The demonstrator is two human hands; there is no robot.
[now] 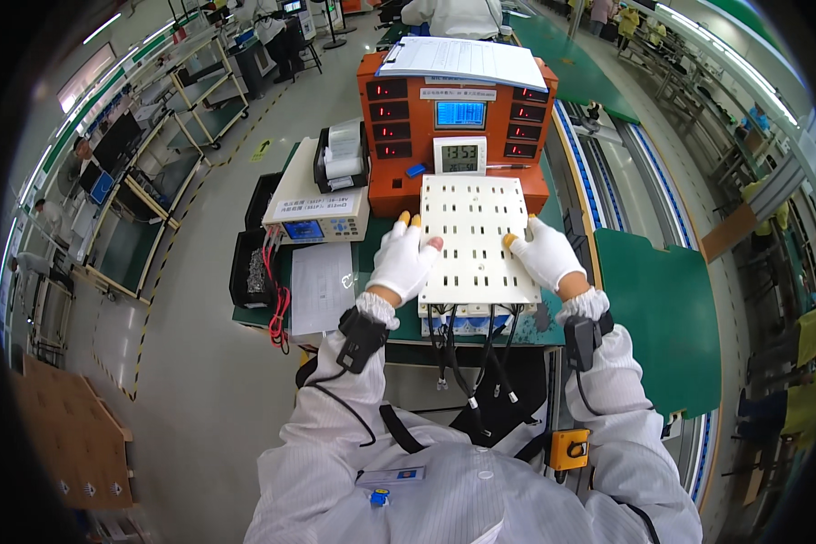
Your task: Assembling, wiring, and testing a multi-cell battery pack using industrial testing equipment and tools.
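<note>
A white rectangular panel (pixel 477 238) with rows of small slots lies on a block with blue sides (pixel 467 324) at the green bench's front. My left hand (pixel 403 260), in a white glove with yellow fingertips, grips the panel's left edge, its bare thumb tip on top. At the opposite edge my right hand (pixel 548 254), gloved alike, has its thumb on the top face and its fingers closed down the side, partly hidden. Several black cables (pixel 453 349) with metal lugs hang from the block's near side.
Behind the panel stands an orange tester (pixel 397 186) with red displays and a small clock (pixel 460 156). Left of it are a white meter (pixel 322 213), a label printer (pixel 343 154), black bins (pixel 249 267), red leads (pixel 278 313) and a paper sheet (pixel 322 290). A conveyor (pixel 598 163) runs along the right.
</note>
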